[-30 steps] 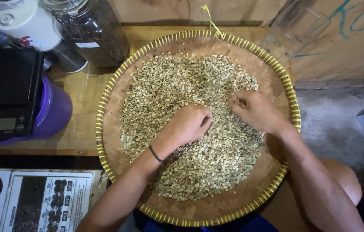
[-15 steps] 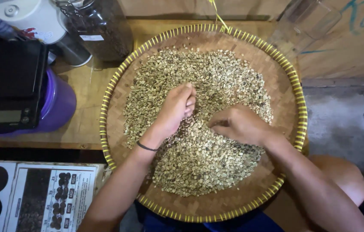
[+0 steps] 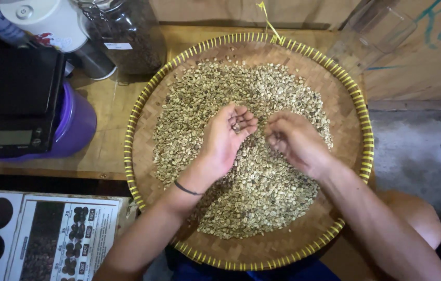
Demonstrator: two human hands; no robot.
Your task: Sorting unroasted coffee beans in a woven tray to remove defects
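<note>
Wooden table (image 3: 107, 130); both hands sift pale green beans (image 3: 262, 198) in tray (image 3: 350, 99).

Pale green-beige beans (image 3: 262, 171) are spread in a loose, uneven layer across a round woven tray (image 3: 329, 83) edged with a yellow-striped rim. The tray is laid flat on a wooden bench, its near edge overhanging. A few beans are cupped in the upturned left hand (image 3: 225, 138).

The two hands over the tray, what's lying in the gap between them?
In the head view, only pale green beans lie between the left hand and the right hand, spread on the woven tray.
</note>
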